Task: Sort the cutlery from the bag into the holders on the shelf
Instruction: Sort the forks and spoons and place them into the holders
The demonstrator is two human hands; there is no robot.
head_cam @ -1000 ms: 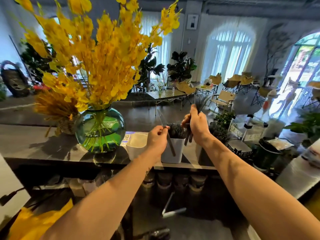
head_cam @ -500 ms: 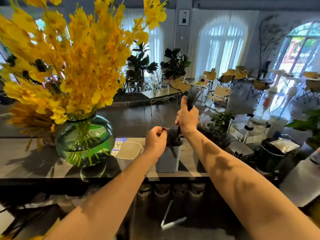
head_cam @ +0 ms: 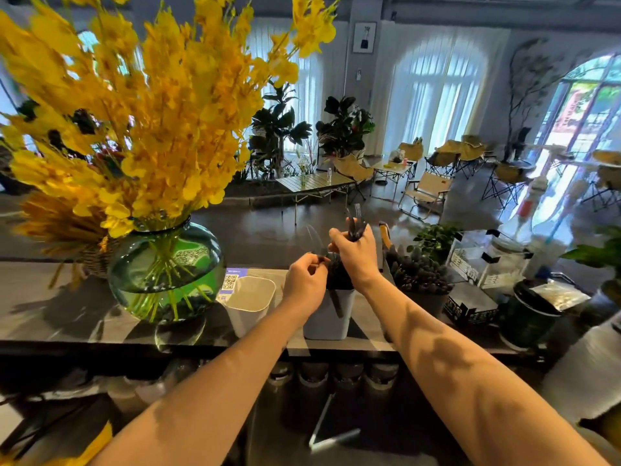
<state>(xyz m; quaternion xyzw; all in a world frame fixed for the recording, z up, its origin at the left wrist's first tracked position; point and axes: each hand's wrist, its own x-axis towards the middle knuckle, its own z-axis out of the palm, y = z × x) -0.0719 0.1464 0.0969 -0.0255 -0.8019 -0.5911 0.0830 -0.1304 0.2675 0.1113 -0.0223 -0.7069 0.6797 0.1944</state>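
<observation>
— What is seen as the largest thing?
— A long dark shelf (head_cam: 50,317), smooth and stone-like, is laid across the scene from left to right. On its left part, yellow flowers (head_cam: 151,112) are stood in a round green glass vase (head_cam: 166,267); the stems are seen through the glass.

— How are the arms placed?
— The left forearm (head_cam: 201,398) and the right forearm (head_cam: 453,364), both bare, are stretched forward from the near side and are brought together over the middle of the shelf.

— What is set beneath them?
— A potted succulent (head_cam: 418,274) is stood to the right. Two white plastic holders, squarish with rounded corners, are set side by side. The right holder (head_cam: 319,327) is packed with dark cutlery (head_cam: 337,277); the kinds cannot be told apart. In the open-topped left holder (head_cam: 248,319), placed between it and the vase, only pale inner walls are seen.

— And the hands?
— The right hand (head_cam: 356,257) is held just above the right holder. Its fingers are wrapped round a bundle of black forks (head_cam: 353,227), and tines are shown above the fist. The left hand (head_cam: 304,280) is held lower, close beside it. Its thumb and forefinger are pinched on a clear bag (head_cam: 314,235), a thin glossy film seen curving up from the fingertips.

— Anything smaller?
— A QR-code card (head_cam: 231,283) is laid flat just behind the left holder, beside the vase.
</observation>
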